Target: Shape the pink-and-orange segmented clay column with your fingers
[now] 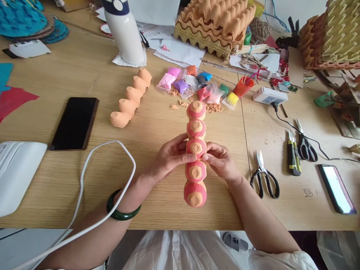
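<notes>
Pink-ringed strip: we saw the row of five bumps (196, 148) held lengthwise over the near part of the wooden table (160, 210), each bump banded pink around a pale orange tip; whether it touched the tabletop, we could not tell.
Left hand: we found the left hand (174, 155) gripping the strip's left side near its middle, thumb laid across the front.
Right hand: opposite, we saw the right hand (221, 159) pinching the right side, its thumb close to the other thumb.
Left wrist area: we noted a dark green bangle (123, 213) around the forearm.
Plain strip: we saw a bare orange row (132, 98) beyond the left hand, right of a black phone (74, 123).
Beyond the held strip: we saw coloured packets (182, 87), orange shavings (214, 107) and an orange cup (242, 88) holding thin sticks.
Right side: we saw black-handled scissors (262, 171) near the right forearm, then a yellow-and-black cutter (294, 157).
</notes>
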`<state>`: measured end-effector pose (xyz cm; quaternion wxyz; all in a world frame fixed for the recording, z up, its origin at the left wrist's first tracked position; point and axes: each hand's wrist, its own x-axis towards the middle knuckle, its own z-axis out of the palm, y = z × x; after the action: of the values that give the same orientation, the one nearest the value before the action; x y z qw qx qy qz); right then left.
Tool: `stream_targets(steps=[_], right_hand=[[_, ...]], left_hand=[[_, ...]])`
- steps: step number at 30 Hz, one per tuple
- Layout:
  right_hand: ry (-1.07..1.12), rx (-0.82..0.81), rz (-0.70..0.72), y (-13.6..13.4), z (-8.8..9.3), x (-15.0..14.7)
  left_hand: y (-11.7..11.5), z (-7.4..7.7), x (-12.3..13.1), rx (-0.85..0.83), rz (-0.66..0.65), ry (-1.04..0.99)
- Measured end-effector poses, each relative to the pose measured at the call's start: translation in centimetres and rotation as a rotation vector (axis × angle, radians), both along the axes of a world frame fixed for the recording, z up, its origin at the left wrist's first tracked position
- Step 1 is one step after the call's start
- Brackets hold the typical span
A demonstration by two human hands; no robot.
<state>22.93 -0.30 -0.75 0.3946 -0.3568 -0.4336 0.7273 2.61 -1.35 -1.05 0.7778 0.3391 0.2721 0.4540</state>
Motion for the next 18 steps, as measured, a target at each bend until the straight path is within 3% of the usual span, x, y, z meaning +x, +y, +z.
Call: stream_targets(steps=[4, 9, 18], right_hand=[[0.028, -0.021, 0.023, -0.2, 0.1, -0.1], [0.007, -0.161, -0.083, -0.4, -0.1, -0.4], [0.028, -0.228, -0.053, -0.5, 0.5, -1.0]], left_hand=[[0.1, 0.0, -0.5, 0.05, 0.0, 0.03], [0.3, 0.1, -0.9, 0.023, -0.044, 0.005], [0.4, -0.2, -0.6, -0.001, 0.148, 0.15]])
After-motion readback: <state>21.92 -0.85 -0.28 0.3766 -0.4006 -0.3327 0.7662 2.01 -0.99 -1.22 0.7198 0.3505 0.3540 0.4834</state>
